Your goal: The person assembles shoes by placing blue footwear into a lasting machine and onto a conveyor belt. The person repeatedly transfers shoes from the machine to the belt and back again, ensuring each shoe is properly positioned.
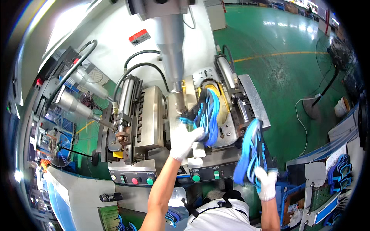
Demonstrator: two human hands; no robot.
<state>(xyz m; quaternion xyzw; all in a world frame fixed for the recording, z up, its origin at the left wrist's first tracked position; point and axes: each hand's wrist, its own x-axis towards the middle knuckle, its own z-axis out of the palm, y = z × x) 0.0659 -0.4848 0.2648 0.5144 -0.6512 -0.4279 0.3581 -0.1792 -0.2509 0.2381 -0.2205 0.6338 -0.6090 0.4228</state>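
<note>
My left hand [184, 141], in a white glove, grips a shoe [209, 115] with a black upper and a wavy blue sole. That shoe is in front of the press's right-hand station, beside its yellow-edged pad [223, 104]; whether it touches the pad I cannot tell. Further right and nearer to me, my gloved right hand [266, 184] is closed on the lower end of a second blue-soled shoe [249, 154]. This one is held up at the machine's right front corner. My gloves hide parts of both shoes.
A vertical metal ram [171, 50] hangs over the machine. Its front panel [133, 178] carries red and green buttons. A steel clamp block [150, 115] stands left of the ram. On the right are a standing fan [333, 61] and a rack [318, 192] with blue soles.
</note>
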